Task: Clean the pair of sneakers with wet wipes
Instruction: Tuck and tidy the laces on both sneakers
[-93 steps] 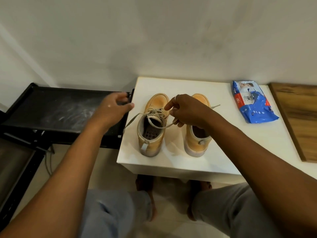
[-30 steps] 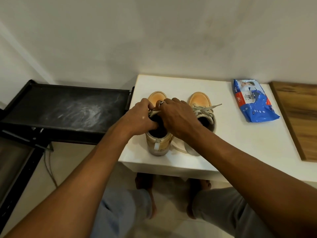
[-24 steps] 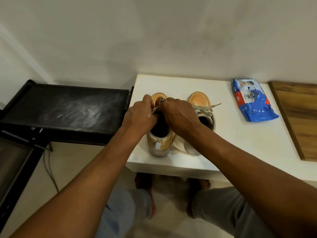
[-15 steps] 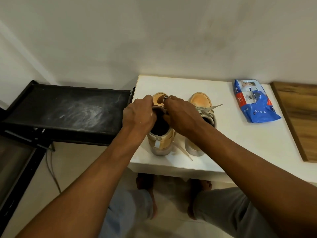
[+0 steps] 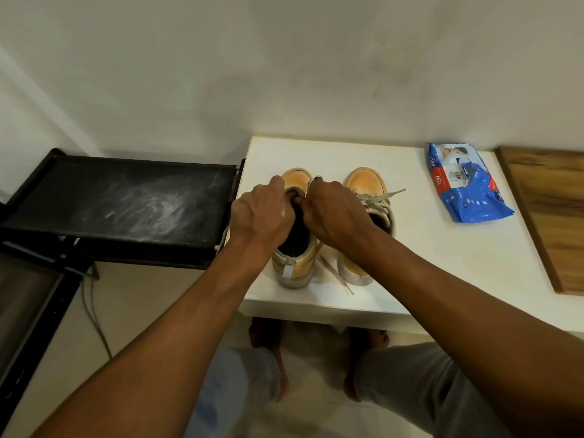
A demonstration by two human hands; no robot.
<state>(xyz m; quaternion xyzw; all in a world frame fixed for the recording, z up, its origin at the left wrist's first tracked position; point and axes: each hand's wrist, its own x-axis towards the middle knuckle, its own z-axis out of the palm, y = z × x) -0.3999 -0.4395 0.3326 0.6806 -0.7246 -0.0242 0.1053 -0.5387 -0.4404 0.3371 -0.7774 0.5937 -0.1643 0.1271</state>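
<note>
Both my hands are on the left tan high-top sneaker (image 5: 295, 263), which stands on the white tabletop (image 5: 442, 263) with its toe pointing at the wall and its heel toward me. My left hand (image 5: 260, 216) is curled over the left side of the shoe's opening, the fingers bent in around the grey tongue (image 5: 295, 192). My right hand (image 5: 333, 214) is closed on the same tongue from the right side, with a ring showing on one raised finger. The two hands almost touch over the dark mouth of the shoe. I cannot tell exactly what the fingertips pinch, since they are tucked behind the knuckles.

A loose beige shoelace (image 5: 335, 275) trails from under my right wrist across the table between the two heels. The right tan sneaker (image 5: 363, 181) stands just beside the first one, parallel to it, with its own pale laces (image 5: 380, 199) lying untied across the top and one end sticking out to the right.

The blue plastic pack of wet wipes (image 5: 467, 184) lies flat on the table, well apart from the shoes to the right and close to the wall. Beyond it is a brown wooden board (image 5: 550, 213). To the left of the table stands a black dusty metal shelf (image 5: 126, 207). My knees in grey trousers (image 5: 420, 390) and my bare feet show below the table edge.
</note>
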